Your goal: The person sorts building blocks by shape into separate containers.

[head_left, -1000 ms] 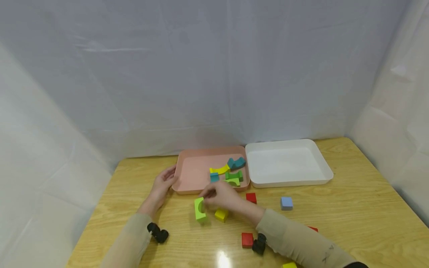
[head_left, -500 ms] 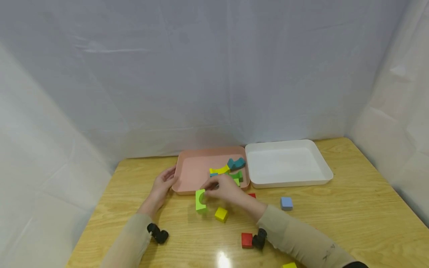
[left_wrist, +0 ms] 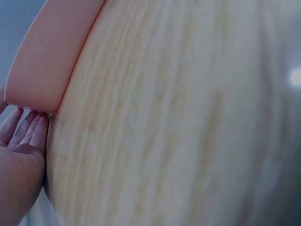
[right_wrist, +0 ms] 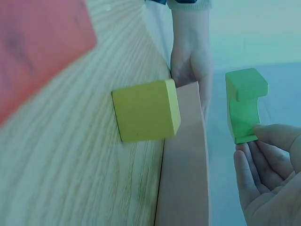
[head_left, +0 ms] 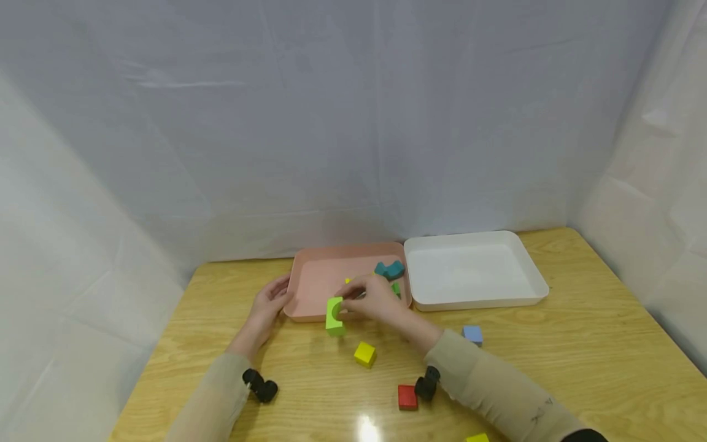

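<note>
Head view: right hand (head_left: 375, 302) pinches lime arch block (head_left: 333, 319) near pink tray (head_left: 316, 279); left hand (head_left: 267, 305) (fingers (head_left: 278, 283) extended) touches tray's side.

The right hand (right_wrist: 272, 181) pinches a notched green block (right_wrist: 244, 106) by its lower end. A yellow cube (right_wrist: 143, 112) sits on the wood-grained table (right_wrist: 89, 169) near the tray (right_wrist: 185, 174), whose far end meets the left hand (right_wrist: 190, 63).

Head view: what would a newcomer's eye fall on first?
Probably the lime block, which the right hand pinches by the near edge of the pink tray. Next, perhaps, the white tray to the pink one's right, and the yellow cube in front of the pink tray.
</note>
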`<control>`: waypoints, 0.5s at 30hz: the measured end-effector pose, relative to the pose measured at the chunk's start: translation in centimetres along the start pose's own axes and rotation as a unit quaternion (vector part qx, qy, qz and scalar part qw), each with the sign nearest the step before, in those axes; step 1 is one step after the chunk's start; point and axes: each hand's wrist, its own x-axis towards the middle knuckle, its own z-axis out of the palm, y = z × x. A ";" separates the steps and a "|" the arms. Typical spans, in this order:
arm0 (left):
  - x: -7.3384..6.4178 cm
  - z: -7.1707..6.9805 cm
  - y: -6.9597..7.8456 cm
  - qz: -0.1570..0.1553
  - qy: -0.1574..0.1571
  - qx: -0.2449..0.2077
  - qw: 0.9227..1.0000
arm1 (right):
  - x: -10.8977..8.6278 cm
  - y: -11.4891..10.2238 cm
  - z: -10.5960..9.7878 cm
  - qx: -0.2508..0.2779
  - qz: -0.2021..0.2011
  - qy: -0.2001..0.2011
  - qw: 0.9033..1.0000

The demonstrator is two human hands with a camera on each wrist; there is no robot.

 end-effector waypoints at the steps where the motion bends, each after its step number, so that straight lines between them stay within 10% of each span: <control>1: 0.0 0.0 0.0 0.000 0.001 0.001 1.000 | 0.1 0.1 0.0 -0.002 -0.003 0.004 1.000; 15: -0.1 0.2 0.0 0.004 0.005 0.005 1.000 | 1.5 0.9 -0.8 -0.018 0.005 0.040 0.999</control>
